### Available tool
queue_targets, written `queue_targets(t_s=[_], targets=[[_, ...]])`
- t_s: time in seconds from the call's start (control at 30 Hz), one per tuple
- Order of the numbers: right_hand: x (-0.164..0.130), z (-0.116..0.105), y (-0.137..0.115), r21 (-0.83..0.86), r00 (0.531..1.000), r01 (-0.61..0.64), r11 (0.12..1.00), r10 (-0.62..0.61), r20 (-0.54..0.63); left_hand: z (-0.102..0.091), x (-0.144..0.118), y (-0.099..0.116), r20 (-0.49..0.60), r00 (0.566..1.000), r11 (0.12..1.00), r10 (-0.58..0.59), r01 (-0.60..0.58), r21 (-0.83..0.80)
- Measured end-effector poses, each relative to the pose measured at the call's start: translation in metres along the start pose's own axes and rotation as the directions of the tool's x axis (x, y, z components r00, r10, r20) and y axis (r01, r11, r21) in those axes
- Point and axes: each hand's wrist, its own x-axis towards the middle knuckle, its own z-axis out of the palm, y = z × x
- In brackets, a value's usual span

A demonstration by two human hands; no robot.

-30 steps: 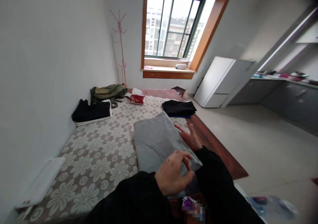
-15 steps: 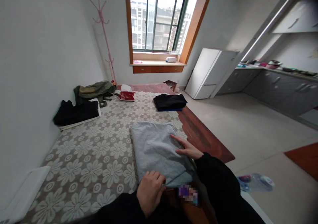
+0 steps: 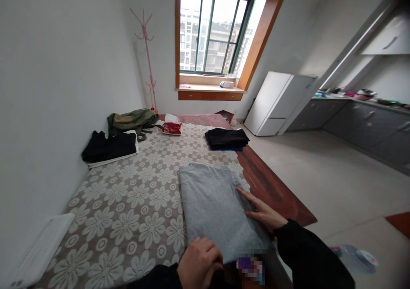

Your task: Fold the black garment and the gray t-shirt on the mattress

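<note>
A folded grey garment (image 3: pixel 216 208) lies on the flower-patterned tablecloth in front of me, its surface mostly smooth. At its near edge, my left hand (image 3: pixel 200 261) is closed, with the fingers curled at the cloth and the fingertips partly hidden. My right hand (image 3: pixel 262 212) rests along the garment's right side, fingers stretched out and apart, touching the fabric. Just below the near edge is a pixelated purple patch (image 3: pixel 251 267) whose kind I cannot make out.
On the tablecloth (image 3: pixel 150 195) are folded black clothes (image 3: pixel 226 138), another black pile (image 3: pixel 110 147), a green backpack (image 3: pixel 133 121) and a red tissue pack (image 3: pixel 171 128). A white object (image 3: pixel 45 250) sits near left. A plastic bottle (image 3: pixel 355 257) is at right, a fridge (image 3: pixel 272 103) beyond.
The grey garment's creases have flattened. My right hand has slid off its top toward the right edge, while my left hand stays curled at the near edge. The camera view has shifted slightly.
</note>
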Motion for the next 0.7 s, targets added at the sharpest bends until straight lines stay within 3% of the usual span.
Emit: queue_targets(t_s=[0.17, 0.37, 0.53, 0.7], targets=[[0.011, 0.0, -0.003, -0.128, 0.999, -0.024, 0.991, 0.019, -0.045, -0.009, -0.02, -0.016, -0.186, 0.982, 0.998, 0.037, -0.027, 0.059], [0.067, -0.009, -0.012, -0.213, 0.986, 0.011, 0.977, -0.046, -0.163, 0.001, -0.046, -0.032, -0.29, 0.949, 0.92, 0.123, 0.001, 0.393], [0.108, -0.006, -0.007, -0.205, 0.977, -0.014, 0.979, -0.03, -0.209, 0.006, -0.046, -0.05, -0.281, 0.915, 0.884, 0.29, -0.143, 0.445], [0.109, 0.004, -0.002, -0.187, 0.957, 0.005, 0.982, -0.059, -0.284, -0.013, -0.044, -0.054, -0.215, 0.901, 0.866, 0.377, -0.26, 0.428]])
